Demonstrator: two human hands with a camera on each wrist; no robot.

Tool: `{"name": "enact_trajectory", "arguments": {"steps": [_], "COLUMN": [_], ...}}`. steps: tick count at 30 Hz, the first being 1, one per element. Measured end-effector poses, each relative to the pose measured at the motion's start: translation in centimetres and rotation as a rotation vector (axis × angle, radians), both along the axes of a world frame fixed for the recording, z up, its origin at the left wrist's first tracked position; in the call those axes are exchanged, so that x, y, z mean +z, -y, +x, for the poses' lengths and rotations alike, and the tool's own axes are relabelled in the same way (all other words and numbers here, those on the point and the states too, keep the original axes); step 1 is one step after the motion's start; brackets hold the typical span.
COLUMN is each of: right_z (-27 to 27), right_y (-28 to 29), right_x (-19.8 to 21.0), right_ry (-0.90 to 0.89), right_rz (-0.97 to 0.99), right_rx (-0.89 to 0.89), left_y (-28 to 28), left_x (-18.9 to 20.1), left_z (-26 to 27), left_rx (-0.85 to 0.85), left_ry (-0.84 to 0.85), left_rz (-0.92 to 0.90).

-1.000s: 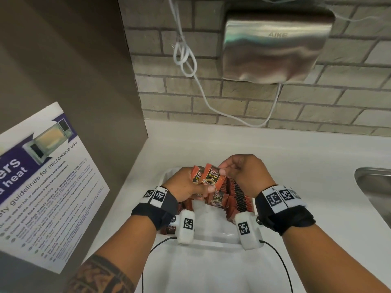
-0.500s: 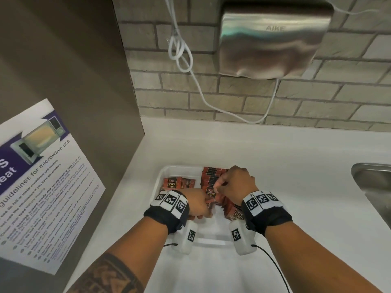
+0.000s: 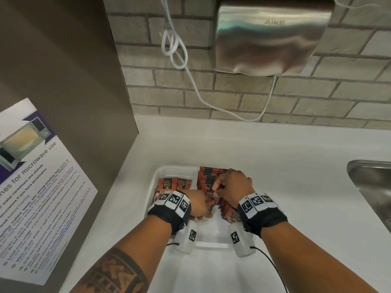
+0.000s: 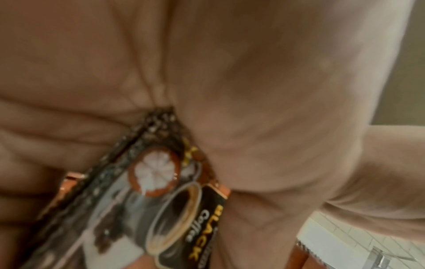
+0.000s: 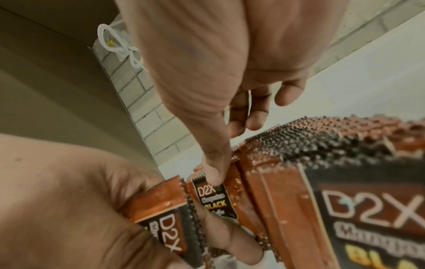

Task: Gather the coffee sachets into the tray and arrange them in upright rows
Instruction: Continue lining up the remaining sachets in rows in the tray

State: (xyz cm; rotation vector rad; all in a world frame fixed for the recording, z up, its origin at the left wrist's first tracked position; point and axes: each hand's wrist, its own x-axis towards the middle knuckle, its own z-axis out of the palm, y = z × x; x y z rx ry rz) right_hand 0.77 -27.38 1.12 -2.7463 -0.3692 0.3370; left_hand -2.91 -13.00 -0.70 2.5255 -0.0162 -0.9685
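left hand (image 3: pixel 198 205) pinching sachets (image 4: pixel 147 209) | right hand (image 3: pixel 232 185) pinching one sachet's (image 5: pixel 212 196) top into tray (image 3: pixel 169 172) row | light, slippery, floppy — likely best gripping crimped edges

— How many trays do you have?

— One white tray (image 3: pixel 152 188), on the counter (image 3: pixel 275 166) below the one hand dryer (image 3: pixel 273 37).

— And sachets?

— One long upright row (image 3: pixel 208 178) along the tray's right side, too tightly packed for me to count. At the tray's far left, two loose sachets (image 3: pixel 174 183) show plainly. My left hand (image 3: pixel 197 205) holds a few; I can make out at least two.

— Anything else?

— One sink (image 3: pixel 372 182) right of the tray, one poster (image 3: pixel 36 187) to its left.
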Motion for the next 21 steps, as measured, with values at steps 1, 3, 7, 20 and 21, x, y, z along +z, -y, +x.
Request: {"name": "enact_trajectory", "arguments": {"steps": [1, 3, 7, 20, 21], "right_z": [0.0, -0.1, -0.2, -0.4, -0.6], "right_y": [0.0, 0.1, 0.3, 2.1, 2.3], "right_x": [0.0, -0.1, 0.0, 1.3, 1.7], "right_ry": [-0.005, -0.01, -0.007, 0.048, 0.03], "right_rz": [0.009, 0.014, 0.034, 0.243, 0.296], "right_rx": [0.0, 0.0, -0.002, 0.016, 0.026], "left_y": [0.0, -0.1, -0.1, -1.7, -2.1], "left_x": [-0.1, -0.1, 0.0, 2.3, 2.7], "left_z": [0.0, -0.1, -0.2, -0.8, -0.8], "left_rx": [-0.002, -0.005, -0.013, 0.066, 0.095], "left_ry": [0.002, 0.003, -0.014, 0.031, 0.076], "left_rz": [-0.002, -0.005, -0.009, -0.17, -0.212]}}
